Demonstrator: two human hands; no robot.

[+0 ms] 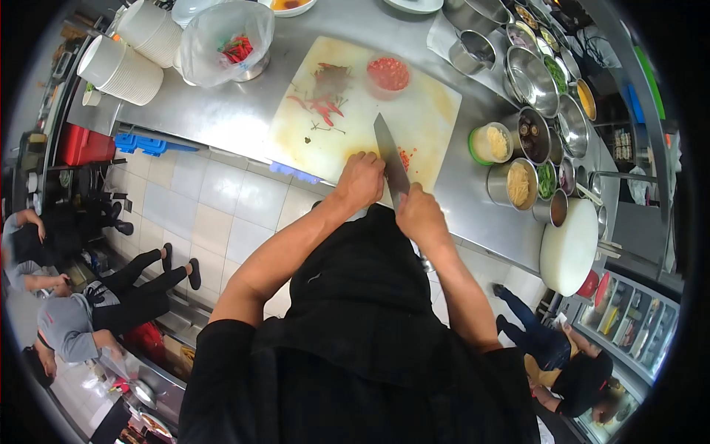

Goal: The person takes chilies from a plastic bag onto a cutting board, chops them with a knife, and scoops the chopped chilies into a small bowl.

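Note:
On a white cutting board (296, 140) my right hand (423, 214) is wrapped round the handle of a large knife (392, 159), whose blade points away from me. Beside the blade, on its left, my left hand (361, 180) has its fingers bent together; what they hold, if anything, is hidden. Small chopped red pieces (406, 157) lie just right of the blade. A clear tub of chopped red pieces (388, 74) stands near the board's far edge. Whole red chillies (324, 109) and dark stems lie at the board's left.
A plastic-lined bowl with red chillies (237, 49) and stacked white bowls (122, 70) stand at the left. Metal containers of ingredients (518, 183) and a thick round white board (569, 248) line the right. Other people (78, 325) are at lower left and lower right.

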